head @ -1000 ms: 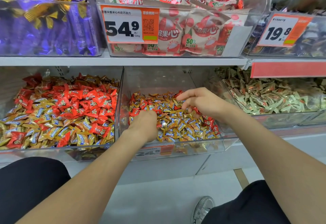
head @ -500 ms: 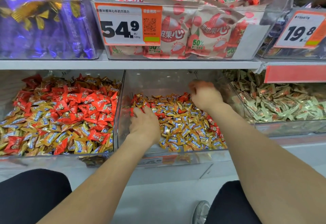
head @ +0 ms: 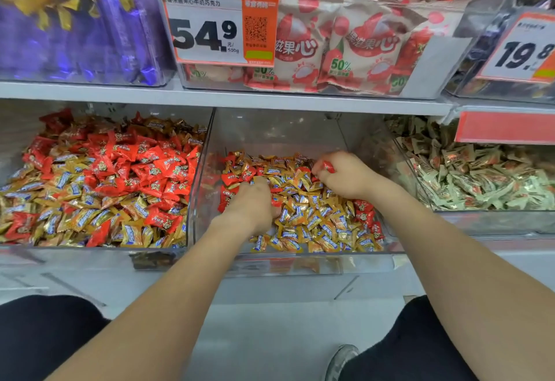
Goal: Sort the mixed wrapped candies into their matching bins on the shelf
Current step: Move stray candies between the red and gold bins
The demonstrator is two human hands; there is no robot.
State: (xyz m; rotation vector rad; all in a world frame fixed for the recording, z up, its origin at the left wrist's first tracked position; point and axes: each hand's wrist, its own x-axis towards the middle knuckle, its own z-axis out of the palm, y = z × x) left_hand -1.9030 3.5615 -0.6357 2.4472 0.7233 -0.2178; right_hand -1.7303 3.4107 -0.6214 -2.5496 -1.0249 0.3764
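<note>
fingers of right hand pinch red candy, left hand fingers buried in candies, grip unclear, off bin walls

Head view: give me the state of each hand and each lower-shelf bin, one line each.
Right hand, pinching a red candy.
Left hand, fingers dug into the candies; grip cannot be told.
Middle bin, partly full, mostly gold wrappers with red mixed in.
Left bin, fuller, red and gold mixed.
Right bin, holds pale green wrappers.
</note>
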